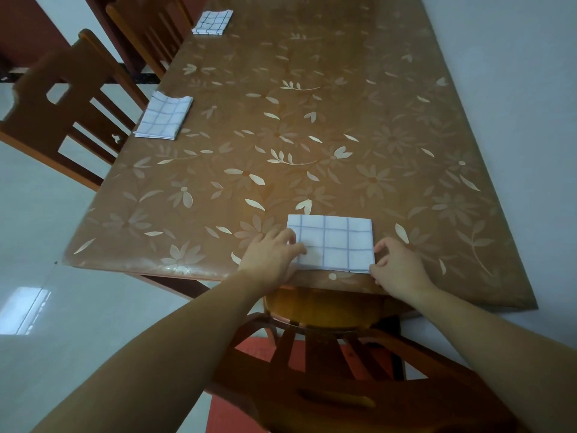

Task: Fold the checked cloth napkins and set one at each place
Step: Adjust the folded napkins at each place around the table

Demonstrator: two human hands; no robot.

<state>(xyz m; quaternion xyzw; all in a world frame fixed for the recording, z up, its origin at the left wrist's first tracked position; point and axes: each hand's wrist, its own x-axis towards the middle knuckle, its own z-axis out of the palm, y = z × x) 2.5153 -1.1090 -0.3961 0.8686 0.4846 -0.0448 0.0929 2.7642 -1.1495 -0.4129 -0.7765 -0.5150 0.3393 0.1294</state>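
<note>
A folded white napkin with blue checks lies flat at the near end of the table, close to the edge. My left hand rests on its left side with the fingers over the cloth. My right hand touches the napkin's near right corner with curled fingers. A second folded checked napkin lies at the left edge of the table by a chair. A third folded checked napkin lies farther along the same left edge.
The long table has a brown cover with a pale flower print. A wooden chair stands right under me at the near end. Two wooden chairs line the left side. A pale wall runs along the right.
</note>
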